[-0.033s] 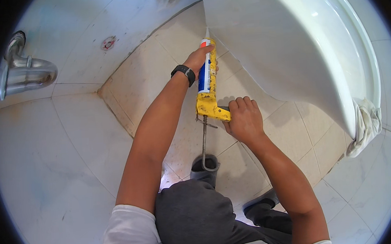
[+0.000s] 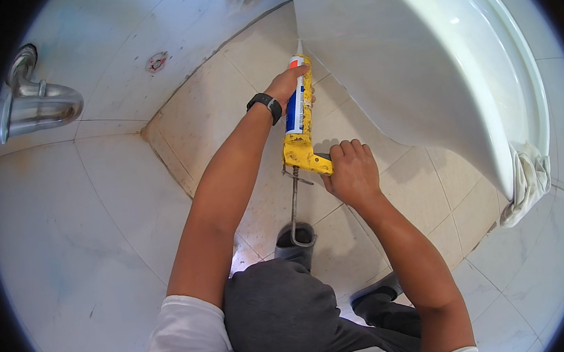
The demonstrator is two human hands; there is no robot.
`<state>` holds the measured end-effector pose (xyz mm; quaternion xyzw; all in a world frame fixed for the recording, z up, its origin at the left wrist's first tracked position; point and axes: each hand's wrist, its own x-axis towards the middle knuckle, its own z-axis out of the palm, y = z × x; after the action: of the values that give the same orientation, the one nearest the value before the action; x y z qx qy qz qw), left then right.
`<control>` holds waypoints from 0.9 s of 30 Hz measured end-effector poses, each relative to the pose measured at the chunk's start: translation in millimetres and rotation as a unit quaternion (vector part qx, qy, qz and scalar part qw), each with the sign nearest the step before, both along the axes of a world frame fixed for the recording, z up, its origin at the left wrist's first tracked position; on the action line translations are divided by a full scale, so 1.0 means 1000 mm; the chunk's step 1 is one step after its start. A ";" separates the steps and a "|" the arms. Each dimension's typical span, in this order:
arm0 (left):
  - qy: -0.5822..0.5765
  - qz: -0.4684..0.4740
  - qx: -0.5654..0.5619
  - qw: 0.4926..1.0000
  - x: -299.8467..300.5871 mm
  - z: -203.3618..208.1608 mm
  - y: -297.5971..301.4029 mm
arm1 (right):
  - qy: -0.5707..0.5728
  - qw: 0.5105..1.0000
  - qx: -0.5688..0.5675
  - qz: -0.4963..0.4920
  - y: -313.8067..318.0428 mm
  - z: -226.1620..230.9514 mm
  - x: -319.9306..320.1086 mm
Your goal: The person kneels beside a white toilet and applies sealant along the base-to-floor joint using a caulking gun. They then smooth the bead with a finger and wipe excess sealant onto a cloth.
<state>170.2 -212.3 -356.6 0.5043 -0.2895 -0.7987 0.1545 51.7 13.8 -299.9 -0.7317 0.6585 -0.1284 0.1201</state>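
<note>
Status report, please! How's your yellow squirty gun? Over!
Left grip around sealant tube. Right grip on yellow caulking gun. Nozzle beside white fixture, contact unclear.

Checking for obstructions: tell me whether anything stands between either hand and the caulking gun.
Nothing visible does: the left hand directly holds the front part of the yellow caulking gun, and the right hand grips its handle.

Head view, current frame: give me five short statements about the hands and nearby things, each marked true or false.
1. The left hand grips the cartridge. True.
2. The right hand grips the yellow caulking gun. True.
3. The wristband is on the right wrist. False: the wristband is on the left.
4. The cloth is by the metal pipe. False: the cloth is at the lower right end of the white fixture.
5. The nozzle points toward the person. False: the nozzle points away.
</note>
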 end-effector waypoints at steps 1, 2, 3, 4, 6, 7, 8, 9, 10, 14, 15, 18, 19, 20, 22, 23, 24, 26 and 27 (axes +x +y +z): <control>-0.003 -0.005 0.001 1.000 0.000 0.000 0.000 | 0.002 1.000 0.005 -0.002 0.000 -0.001 0.001; -0.002 -0.002 -0.001 1.000 0.000 -0.001 0.000 | 0.000 1.000 0.004 -0.004 0.001 -0.002 0.001; -0.001 0.000 -0.004 1.000 0.000 -0.001 0.000 | 0.001 1.000 0.006 -0.005 0.001 -0.002 0.001; -0.001 0.001 -0.005 1.000 -0.001 -0.001 0.001 | 0.006 1.000 0.006 -0.006 0.001 -0.002 0.001; -0.006 -0.002 -0.003 1.000 -0.002 -0.001 0.000 | 0.001 1.000 0.007 -0.009 0.001 0.000 0.002; -0.014 -0.003 0.005 1.000 -0.002 0.001 0.000 | 0.006 1.000 0.014 -0.010 0.001 0.001 0.001; -0.013 -0.003 -0.002 1.000 -0.003 0.001 0.000 | 0.002 1.000 0.010 -0.013 0.001 0.002 0.002; -0.015 -0.004 -0.011 1.000 -0.005 0.003 -0.003 | 0.005 1.000 0.007 -0.017 -0.002 0.003 0.002; -0.015 -0.003 -0.018 1.000 -0.005 0.004 -0.002 | 0.006 1.000 0.008 -0.021 -0.002 0.004 0.002; -0.007 -0.010 -0.004 1.000 -0.006 0.007 -0.003 | 0.002 1.000 0.004 -0.026 -0.002 0.009 0.002; -0.010 -0.008 -0.007 1.000 -0.006 0.006 -0.003 | 0.005 1.000 0.009 -0.025 -0.002 0.009 0.001; -0.007 -0.010 0.003 1.000 -0.007 0.004 -0.003 | 0.005 1.000 0.008 -0.026 -0.003 0.009 0.001; -0.012 -0.007 0.013 1.000 -0.007 0.004 -0.003 | 0.007 1.000 0.011 -0.024 -0.003 0.010 0.001; -0.008 -0.007 0.009 1.000 -0.007 0.003 -0.003 | 0.006 1.000 0.009 -0.026 -0.003 0.009 0.001; -0.014 0.001 0.009 1.000 -0.006 0.002 -0.003 | 0.015 0.999 0.016 -0.025 -0.003 0.009 0.001; -0.007 -0.001 0.011 1.000 -0.006 0.001 -0.003 | 0.012 0.999 0.018 -0.025 -0.004 0.010 0.001; 0.000 -0.002 0.013 1.000 -0.006 0.000 -0.003 | 0.014 0.999 0.018 -0.027 -0.004 0.009 0.001; 0.009 -0.003 0.016 1.000 -0.006 -0.001 -0.003 | 0.019 0.999 0.021 -0.028 -0.005 0.009 0.001; 0.011 -0.002 0.016 1.000 -0.006 -0.002 -0.003 | 0.021 0.999 0.025 -0.027 -0.005 0.010 0.001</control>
<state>164.3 -215.1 -358.6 0.4974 -0.2758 -0.8091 0.1478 52.8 8.7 -290.4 -0.7128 0.6836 -0.1000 0.1208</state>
